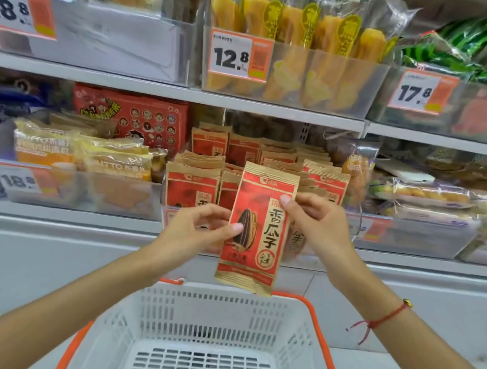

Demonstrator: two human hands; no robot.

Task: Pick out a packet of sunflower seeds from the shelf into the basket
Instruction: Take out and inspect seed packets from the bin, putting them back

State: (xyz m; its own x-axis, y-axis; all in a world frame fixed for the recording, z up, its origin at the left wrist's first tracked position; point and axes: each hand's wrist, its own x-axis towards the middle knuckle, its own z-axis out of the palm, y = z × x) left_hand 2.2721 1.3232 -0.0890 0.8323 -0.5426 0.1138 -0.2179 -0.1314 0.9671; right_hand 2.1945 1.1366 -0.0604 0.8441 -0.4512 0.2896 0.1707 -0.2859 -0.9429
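Sunflower seed packet [257, 226] held upright, clear of the shelf [168, 92], bottom edge just over the far rim of the basket [212, 323]. Left hand [200, 230] pinching left edge, thumb on the front face. Right hand [316, 217] pinching upper right edge, thumb on front. Two-sided grip probably steadies the floppy pack. Matching packets [208, 166] racked behind. Basket holds nothing visible; drop pending.

White shelf [133, 221] across mid-frame, carrying clear bins of snacks: yellow bread packs [92, 153] at left, red-and-tan seed packets [195, 180] at centre, pastry packs [429, 197] at right. Upper shelf [185, 91] above, carrying bins of orange dried-fruit packs [294, 27].
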